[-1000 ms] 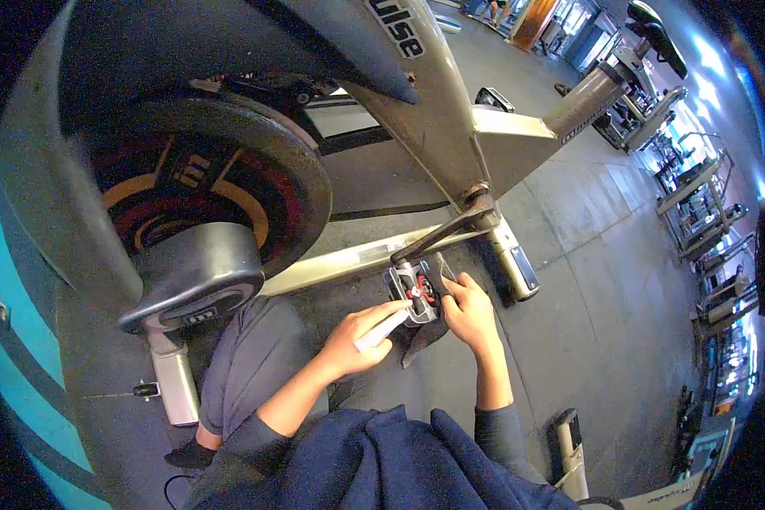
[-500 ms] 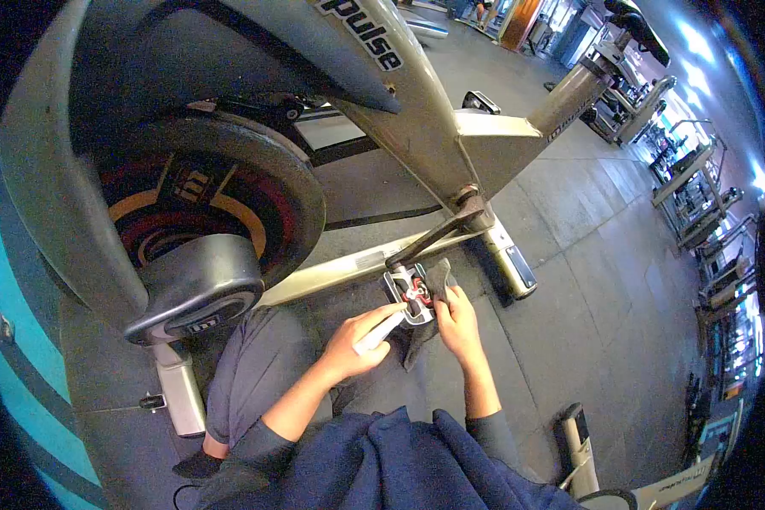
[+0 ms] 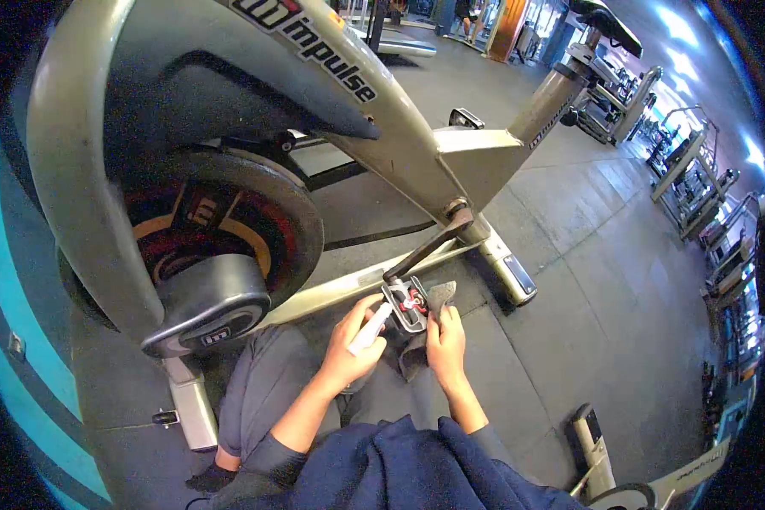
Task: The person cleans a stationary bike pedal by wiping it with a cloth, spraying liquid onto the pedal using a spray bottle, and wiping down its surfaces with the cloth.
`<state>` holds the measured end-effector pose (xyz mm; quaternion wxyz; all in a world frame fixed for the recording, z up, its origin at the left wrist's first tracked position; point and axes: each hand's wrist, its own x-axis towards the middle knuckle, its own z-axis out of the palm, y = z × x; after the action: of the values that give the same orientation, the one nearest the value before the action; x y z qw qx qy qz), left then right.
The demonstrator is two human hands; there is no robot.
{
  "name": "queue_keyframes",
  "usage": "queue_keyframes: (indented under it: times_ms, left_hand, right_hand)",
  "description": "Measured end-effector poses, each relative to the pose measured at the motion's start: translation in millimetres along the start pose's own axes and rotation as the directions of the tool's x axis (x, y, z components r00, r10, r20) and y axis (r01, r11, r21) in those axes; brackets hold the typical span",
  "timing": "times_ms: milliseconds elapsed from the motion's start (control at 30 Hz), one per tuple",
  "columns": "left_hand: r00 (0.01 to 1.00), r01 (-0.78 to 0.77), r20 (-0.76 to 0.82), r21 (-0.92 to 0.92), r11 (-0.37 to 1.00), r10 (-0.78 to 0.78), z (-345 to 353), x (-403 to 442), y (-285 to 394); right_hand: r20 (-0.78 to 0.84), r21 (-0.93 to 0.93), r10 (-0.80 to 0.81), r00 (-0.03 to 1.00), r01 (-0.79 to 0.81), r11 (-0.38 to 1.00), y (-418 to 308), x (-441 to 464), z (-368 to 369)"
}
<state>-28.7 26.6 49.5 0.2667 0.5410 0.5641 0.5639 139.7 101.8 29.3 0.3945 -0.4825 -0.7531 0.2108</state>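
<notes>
A pedal (image 3: 407,304) with a grey metal cage and red parts hangs from the crank arm (image 3: 423,249) of an exercise bike. At its left side, my left hand (image 3: 354,342) is closed around a white tube or bottle (image 3: 371,331), whose tip points up toward the cage. My right hand (image 3: 444,342) grips a dark grey cloth (image 3: 441,297) along the pedal's right edge. More of this cloth hangs below the pedal between my hands.
The bike's flywheel (image 3: 221,223) and rounded cover (image 3: 212,297) are on the left, above my bent leg (image 3: 272,382). A rear floor bar (image 3: 507,270) stands right of the crank. Another bike's foot (image 3: 592,446) is at lower right, with gym machines beyond.
The view has shifted, showing more of the bike frame. The tube has moved from the pedal's lower edge to its left side and points more steeply upward. The cloth stays in my right hand.
</notes>
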Motion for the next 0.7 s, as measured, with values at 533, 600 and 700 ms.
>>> queue_keyframes:
  times_ms: [533, 600, 700]
  left_hand:
    - [0.985, -0.166, 0.005, 0.234, 0.958, 0.170, 24.5, 32.4, -3.1]
    - [0.994, -0.102, -0.006, 0.184, 0.978, 0.105, 26.7, 31.8, -1.5]
    - [0.998, -0.063, 0.005, 0.162, 0.985, 0.063, 27.6, 30.3, -3.4]
  right_hand:
    - [-0.037, -0.085, -0.072, 0.997, 0.069, 0.994, -7.7, -0.9, 3.2]
    - [-0.033, -0.106, -0.068, 0.997, 0.064, 0.992, -7.3, -1.0, 3.7]
    - [-0.032, -0.095, -0.059, 0.998, 0.056, 0.994, -5.5, -1.6, 4.4]
